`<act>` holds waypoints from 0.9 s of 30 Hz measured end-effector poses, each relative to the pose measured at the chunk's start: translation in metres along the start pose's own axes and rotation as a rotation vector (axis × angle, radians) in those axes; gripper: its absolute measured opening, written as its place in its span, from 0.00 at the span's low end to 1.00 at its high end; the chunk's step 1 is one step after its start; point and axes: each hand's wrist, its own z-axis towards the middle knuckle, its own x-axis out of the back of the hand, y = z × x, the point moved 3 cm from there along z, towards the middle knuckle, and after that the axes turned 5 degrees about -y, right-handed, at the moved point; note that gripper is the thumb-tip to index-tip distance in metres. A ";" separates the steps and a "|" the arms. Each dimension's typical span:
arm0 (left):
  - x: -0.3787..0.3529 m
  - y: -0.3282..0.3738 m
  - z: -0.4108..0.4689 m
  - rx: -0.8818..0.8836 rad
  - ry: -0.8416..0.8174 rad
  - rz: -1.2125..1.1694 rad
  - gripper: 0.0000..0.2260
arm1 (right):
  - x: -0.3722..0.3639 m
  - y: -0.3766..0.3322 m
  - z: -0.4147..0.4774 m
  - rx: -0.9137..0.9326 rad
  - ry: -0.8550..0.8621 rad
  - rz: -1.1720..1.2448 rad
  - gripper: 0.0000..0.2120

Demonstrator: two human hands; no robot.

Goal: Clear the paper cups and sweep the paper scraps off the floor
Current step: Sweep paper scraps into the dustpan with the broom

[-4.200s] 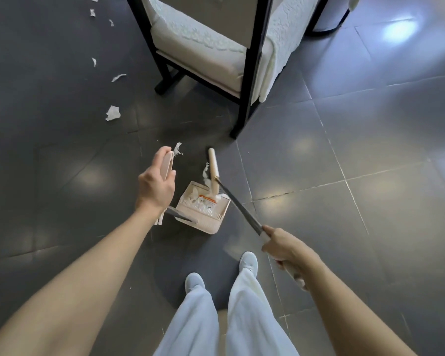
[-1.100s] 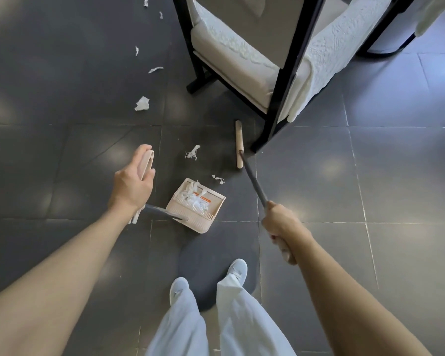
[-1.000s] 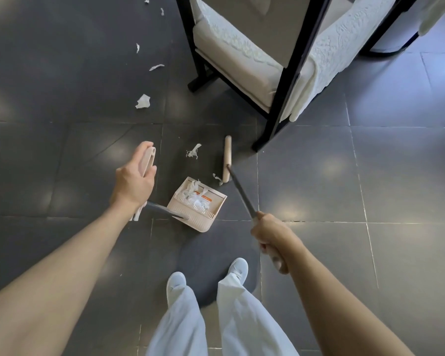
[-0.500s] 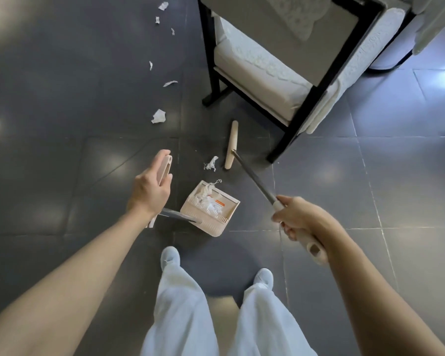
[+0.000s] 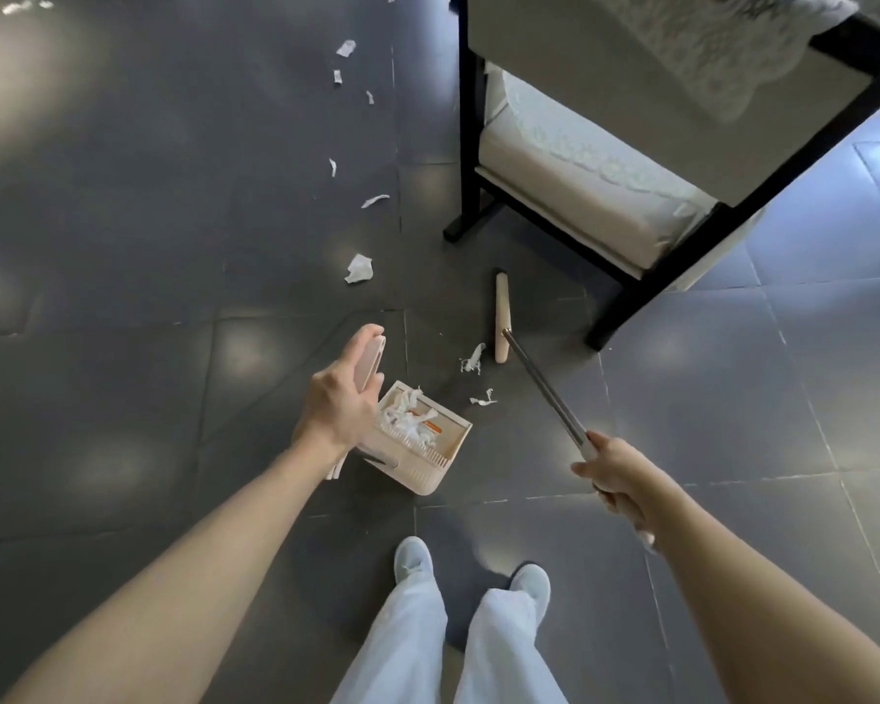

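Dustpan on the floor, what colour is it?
The dustpan is beige, with an orange label inside; the head view shows it best.

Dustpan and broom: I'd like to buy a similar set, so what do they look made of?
The dustpan looks like moulded matte plastic, beige: its back wall is ribbed and has comb teeth. The broom head is a matching beige bar, probably plastic too; its bristles aren't visible. The broom shaft looks like metal: thin, grey, with a bright sheen along it.
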 end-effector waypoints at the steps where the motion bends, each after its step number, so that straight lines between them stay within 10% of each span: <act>1: 0.002 -0.002 0.007 0.001 -0.004 -0.004 0.23 | -0.002 0.001 0.001 -0.026 -0.015 -0.039 0.27; 11: 0.012 -0.002 0.035 -0.038 0.007 -0.039 0.23 | -0.026 -0.018 -0.046 -0.056 -0.136 -0.383 0.35; 27: 0.016 -0.004 0.012 -0.111 -0.113 0.013 0.23 | 0.008 0.022 -0.102 -0.031 -0.051 -0.041 0.36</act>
